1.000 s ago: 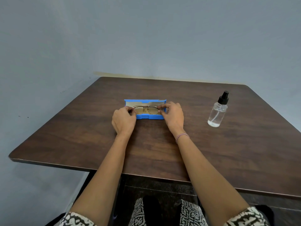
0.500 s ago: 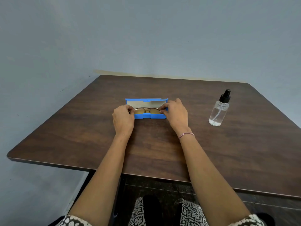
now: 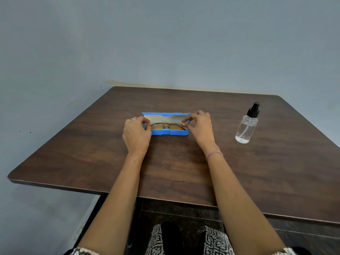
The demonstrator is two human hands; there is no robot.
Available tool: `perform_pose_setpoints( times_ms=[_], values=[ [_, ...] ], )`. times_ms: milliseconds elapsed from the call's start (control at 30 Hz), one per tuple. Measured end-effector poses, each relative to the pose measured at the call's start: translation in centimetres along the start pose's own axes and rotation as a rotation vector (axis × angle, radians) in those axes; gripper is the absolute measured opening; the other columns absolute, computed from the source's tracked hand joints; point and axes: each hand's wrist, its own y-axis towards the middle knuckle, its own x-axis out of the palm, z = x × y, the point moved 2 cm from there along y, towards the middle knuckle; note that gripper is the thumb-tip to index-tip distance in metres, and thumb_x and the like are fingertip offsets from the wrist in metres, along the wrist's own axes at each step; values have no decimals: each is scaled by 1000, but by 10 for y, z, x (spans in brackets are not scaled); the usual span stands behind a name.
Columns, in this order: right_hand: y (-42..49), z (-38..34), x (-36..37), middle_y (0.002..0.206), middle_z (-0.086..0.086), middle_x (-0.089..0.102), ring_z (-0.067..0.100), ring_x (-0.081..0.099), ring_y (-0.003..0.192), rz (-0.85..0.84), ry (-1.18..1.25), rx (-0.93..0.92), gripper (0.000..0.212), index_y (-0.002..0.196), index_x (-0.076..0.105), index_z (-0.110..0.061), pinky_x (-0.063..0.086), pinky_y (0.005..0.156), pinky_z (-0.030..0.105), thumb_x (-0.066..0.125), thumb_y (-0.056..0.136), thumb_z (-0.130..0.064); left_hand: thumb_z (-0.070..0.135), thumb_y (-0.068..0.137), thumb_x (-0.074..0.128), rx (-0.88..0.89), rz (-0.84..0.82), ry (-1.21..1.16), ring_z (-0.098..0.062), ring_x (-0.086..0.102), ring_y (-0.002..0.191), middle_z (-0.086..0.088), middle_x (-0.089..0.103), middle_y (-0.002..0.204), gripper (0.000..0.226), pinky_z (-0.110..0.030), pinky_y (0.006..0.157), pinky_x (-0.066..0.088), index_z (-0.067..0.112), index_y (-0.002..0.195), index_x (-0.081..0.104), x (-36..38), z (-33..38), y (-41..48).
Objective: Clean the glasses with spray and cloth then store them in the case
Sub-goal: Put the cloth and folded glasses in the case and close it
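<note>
The thin-rimmed metal glasses (image 3: pixel 165 124) lie inside the open blue rectangular plastic case (image 3: pixel 169 133). The left hand (image 3: pixel 137 134) and right hand (image 3: pixel 200 126) each pinch one frame end with curled fingertips.

glasses (image 3: pixel 168 124) in case (image 3: pixel 165 132) | case on table (image 3: pixel 176 170) centre | spray bottle (image 3: pixel 245 129) right of case, apart

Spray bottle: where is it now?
Head view: the spray bottle stands upright on the right side of the table, right of the blue case and the right hand.
</note>
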Motion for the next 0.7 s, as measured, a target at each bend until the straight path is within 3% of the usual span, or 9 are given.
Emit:
perform_pose_setpoints(
  times_ms=[167, 300, 367, 433, 500, 567, 633, 700],
  values=[
    [1, 10, -15, 91, 1, 58, 1, 48, 67, 295, 374, 190, 4, 90, 68, -18, 39, 65, 7, 66, 87, -20, 29, 86, 60, -191, 172, -286, -15, 58, 90, 3, 66, 90, 15, -23, 71, 40, 17, 93, 66, -11, -6, 8],
    [-2, 11, -9, 100, -6, 60, 5, 56, 90, 227, 503, 336, 27, 109, 64, -19, 39, 74, 9, 55, 93, -39, 41, 87, 58, -453, 74, -428, -13, 61, 95, 0, 68, 101, 36, -34, 87, 51, 12, 105, 68, -1, -11, 29],
    [-3, 9, 0, 106, -11, 58, 5, 54, 100, 123, 575, 391, 40, 121, 60, -18, 40, 84, 16, 52, 93, -44, 46, 88, 57, -503, -4, -477, -13, 59, 85, -1, 68, 93, 38, -32, 83, 51, 11, 94, 69, 5, -11, 29],
    [-5, 7, 7, 117, -8, 62, 8, 56, 109, 48, 632, 430, 55, 125, 59, -18, 44, 97, 26, 51, 88, -57, 51, 88, 52, -507, -52, -469, -16, 54, 70, -2, 62, 70, 44, -31, 68, 46, 15, 66, 60, 7, -11, 23],
    [-3, 7, 11, 112, 2, 69, 16, 63, 105, 20, 642, 462, 62, 110, 67, -16, 49, 97, 36, 47, 82, -68, 57, 90, 46, -487, -98, -391, -21, 50, 64, -1, 51, 55, 56, -31, 60, 37, 14, 53, 48, 9, -9, 20],
    [-2, 7, 12, 90, 7, 72, 16, 66, 84, -21, 568, 464, 61, 82, 70, -11, 53, 80, 30, 41, 88, -64, 60, 91, 39, -466, -139, -306, -22, 53, 66, -3, 54, 59, 61, -30, 60, 35, 11, 56, 52, 10, -7, 19],
    [-2, 6, 10, 64, 3, 57, 11, 50, 59, -28, 501, 455, 62, 56, 52, -11, 41, 56, 22, 35, 94, -58, 60, 92, 36, -450, -168, -277, -19, 50, 62, -3, 52, 58, 64, -31, 57, 32, 11, 53, 49, 12, -3, 18],
    [-2, 8, 9, 58, -3, 44, 8, 38, 53, -20, 466, 455, 60, 53, 37, -14, 30, 50, 22, 34, 95, -57, 58, 92, 37, -441, -178, -300, -15, 45, 55, -1, 47, 54, 63, -32, 52, 30, 12, 50, 43, 13, 1, 17]
  ],
)
